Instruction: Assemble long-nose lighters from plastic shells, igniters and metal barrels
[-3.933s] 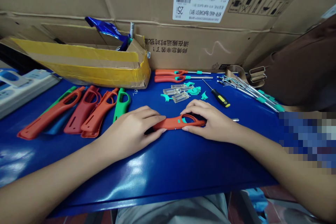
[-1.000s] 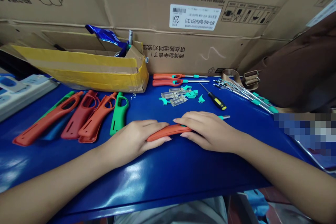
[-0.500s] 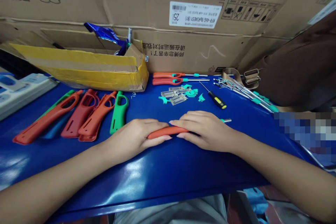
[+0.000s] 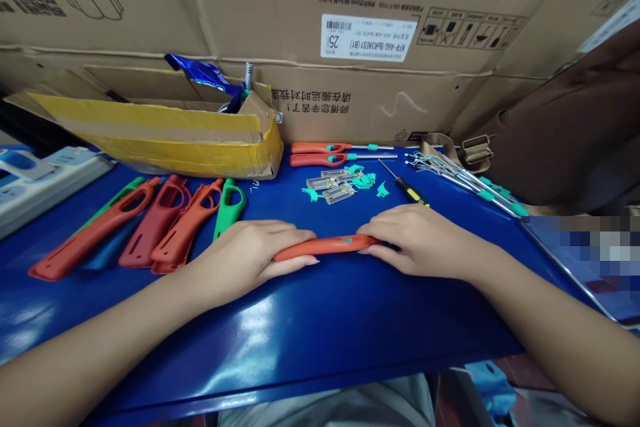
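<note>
An orange plastic lighter body [image 4: 327, 245] with a teal trigger lies on edge on the blue table [image 4: 320, 320], held at both ends. My left hand [image 4: 250, 257] wraps its fingers round the left end. My right hand [image 4: 425, 237] is closed over the right end, hiding the nozzle. Just behind my right hand lies a screwdriver [image 4: 406, 190] with a yellow and black handle.
Several orange and green lighter shells [image 4: 150, 220] lie at the left. Small teal and clear parts [image 4: 345, 183] and two assembled orange lighters [image 4: 330, 153] lie behind. Metal rods with teal tips [image 4: 465, 180] sit at the right. A yellow-taped cardboard box [image 4: 165, 130] stands at back left.
The lighter body has been turned from flat onto its edge. My right hand has slid rightward along it, uncovering the middle and covering the nozzle end. My left hand stays put.
</note>
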The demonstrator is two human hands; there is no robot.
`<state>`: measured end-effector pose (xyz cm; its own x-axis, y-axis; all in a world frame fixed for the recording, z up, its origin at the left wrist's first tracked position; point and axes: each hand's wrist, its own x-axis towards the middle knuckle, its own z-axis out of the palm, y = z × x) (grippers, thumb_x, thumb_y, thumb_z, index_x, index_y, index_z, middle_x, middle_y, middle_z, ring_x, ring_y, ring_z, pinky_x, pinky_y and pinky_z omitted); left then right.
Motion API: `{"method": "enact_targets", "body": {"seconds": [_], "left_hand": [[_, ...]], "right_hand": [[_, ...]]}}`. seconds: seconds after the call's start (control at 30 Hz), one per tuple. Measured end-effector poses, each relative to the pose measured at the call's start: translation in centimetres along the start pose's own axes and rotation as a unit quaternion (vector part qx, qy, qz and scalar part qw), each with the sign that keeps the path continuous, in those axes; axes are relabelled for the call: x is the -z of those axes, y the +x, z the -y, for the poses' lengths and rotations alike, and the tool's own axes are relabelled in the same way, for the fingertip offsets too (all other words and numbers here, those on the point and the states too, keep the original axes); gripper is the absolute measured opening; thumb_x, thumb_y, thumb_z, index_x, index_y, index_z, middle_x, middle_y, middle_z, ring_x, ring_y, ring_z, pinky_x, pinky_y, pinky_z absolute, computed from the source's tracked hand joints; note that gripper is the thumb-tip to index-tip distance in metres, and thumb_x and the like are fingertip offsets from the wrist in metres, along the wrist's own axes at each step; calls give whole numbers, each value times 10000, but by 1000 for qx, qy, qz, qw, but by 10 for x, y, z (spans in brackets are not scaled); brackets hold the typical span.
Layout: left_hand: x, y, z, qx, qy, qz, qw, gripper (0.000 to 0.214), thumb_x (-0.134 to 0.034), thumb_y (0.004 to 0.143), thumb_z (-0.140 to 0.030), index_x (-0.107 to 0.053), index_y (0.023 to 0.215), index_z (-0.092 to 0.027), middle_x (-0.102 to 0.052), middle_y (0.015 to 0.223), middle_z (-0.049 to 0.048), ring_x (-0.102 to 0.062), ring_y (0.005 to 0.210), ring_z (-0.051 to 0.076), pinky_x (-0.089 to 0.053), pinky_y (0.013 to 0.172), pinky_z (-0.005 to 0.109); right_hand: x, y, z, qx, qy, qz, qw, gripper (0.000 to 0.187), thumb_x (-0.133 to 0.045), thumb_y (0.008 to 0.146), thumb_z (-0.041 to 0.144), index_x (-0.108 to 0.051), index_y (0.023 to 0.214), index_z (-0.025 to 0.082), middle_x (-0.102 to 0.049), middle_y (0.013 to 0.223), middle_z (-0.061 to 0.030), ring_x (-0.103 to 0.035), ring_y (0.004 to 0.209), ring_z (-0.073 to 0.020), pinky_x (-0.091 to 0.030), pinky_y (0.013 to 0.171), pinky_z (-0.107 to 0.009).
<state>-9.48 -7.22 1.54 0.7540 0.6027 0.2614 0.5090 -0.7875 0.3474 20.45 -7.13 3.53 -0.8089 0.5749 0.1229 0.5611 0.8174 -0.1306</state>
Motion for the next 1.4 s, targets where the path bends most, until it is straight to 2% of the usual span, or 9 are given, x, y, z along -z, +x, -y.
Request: {"method": "enact_targets", "body": {"seconds": [0.17,0.3,0.43,0.7,0.83,0.93,1.07,1.27,1.4], "left_hand": [[0,-1,-2,4,39,14,999,362,-484,1059,-442,-665,1239,-186,-768,1091,43,-741,963,222,-543,835,313],[-4,-1,-3,-9,68,15,998,352,-488,1062,-404,-618,1319,-202,-732,1084,39,-727,944,207,-544,783,298],[-4,0,-1,-6,83,12,996,314,-444,1078,-373,-633,1256,-197,-714,1059,37,-719,915,200,-546,754,298],[17,-4,9,11,159,-50,986,313,-427,1068,-371,-612,1202,-157,-718,1064,85,-724,911,262,-566,762,376],[24,-5,13,17,203,-56,977,305,-422,1060,-370,-621,1169,-165,-726,1052,94,-725,901,276,-560,739,380],[26,-4,15,25,208,-52,976,317,-401,1063,-372,-625,1151,-166,-727,1038,96,-725,890,278,-549,714,375],[24,-4,14,41,168,-47,984,330,-404,1060,-394,-632,1133,-167,-721,1036,96,-715,894,272,-538,733,368],[9,-1,0,54,-1,0,999,268,-453,1058,-368,-646,1108,-190,-693,992,48,-681,871,187,-516,768,283],[4,0,-8,59,-56,-8,997,237,-484,1042,-326,-674,1019,-186,-683,898,26,-644,778,153,-485,717,255]], "right_hand": [[-5,-1,0,6,-68,-20,997,343,-459,1062,297,-735,940,134,-721,767,-66,-678,692,-223,-424,652,-344],[-10,3,6,-3,-60,4,998,325,-489,1059,332,-731,952,143,-736,808,-63,-695,727,-227,-442,683,-345],[-4,4,6,-42,-38,25,998,295,-541,1037,401,-726,1018,171,-745,914,-53,-706,807,-235,-474,750,-359],[13,-1,-17,-108,-80,-40,990,252,-652,935,317,-639,1137,166,-702,1104,-93,-637,1006,-280,-476,858,-400],[18,-4,-26,-127,-98,-75,984,276,-654,910,291,-625,1147,152,-699,1087,-103,-628,1000,-284,-465,874,-405],[20,-6,-33,-132,-105,-74,983,154,-634,914,249,-652,1041,163,-708,983,-85,-631,948,-280,-453,868,-412],[19,-6,-34,-104,-102,-70,987,126,-590,981,253,-680,967,166,-712,913,-83,-630,893,-263,-433,886,-413],[2,2,-13,-10,-46,-77,996,213,-553,1031,309,-702,1048,158,-740,953,-83,-638,909,-234,-418,893,-388],[-8,6,-6,4,-19,-63,998,230,-545,1035,294,-713,1054,138,-729,948,-87,-613,904,-234,-419,871,-375]]}}
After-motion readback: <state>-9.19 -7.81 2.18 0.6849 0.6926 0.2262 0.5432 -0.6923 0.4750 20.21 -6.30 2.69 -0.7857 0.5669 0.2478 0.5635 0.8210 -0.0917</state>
